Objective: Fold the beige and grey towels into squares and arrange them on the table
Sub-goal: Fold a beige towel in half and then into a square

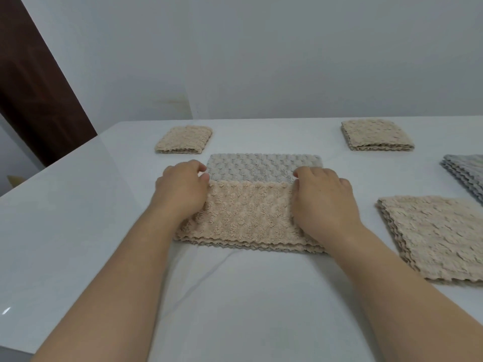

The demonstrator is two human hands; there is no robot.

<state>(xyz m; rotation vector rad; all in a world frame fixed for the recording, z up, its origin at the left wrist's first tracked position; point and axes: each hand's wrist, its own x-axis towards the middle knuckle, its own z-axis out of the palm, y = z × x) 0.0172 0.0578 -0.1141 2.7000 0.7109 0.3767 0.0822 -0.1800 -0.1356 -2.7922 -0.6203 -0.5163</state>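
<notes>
Fingers of left hand (183, 189) and right hand (324, 197) curled, pinching the fold edge of centre towel (245, 212); beige flap lies over grey face. Towel at frame centre on white table (78, 231). Left beige square (184, 139) upper left, right beige square (376, 135) upper right. Beige stack (439, 236) and grey stack (465, 173) at right edge.

I read no txt, labels, brands or nos. anywhere. Nothing legible on the half-folded towel (248, 215), the surface (78, 231) or the wall (261, 61).
</notes>
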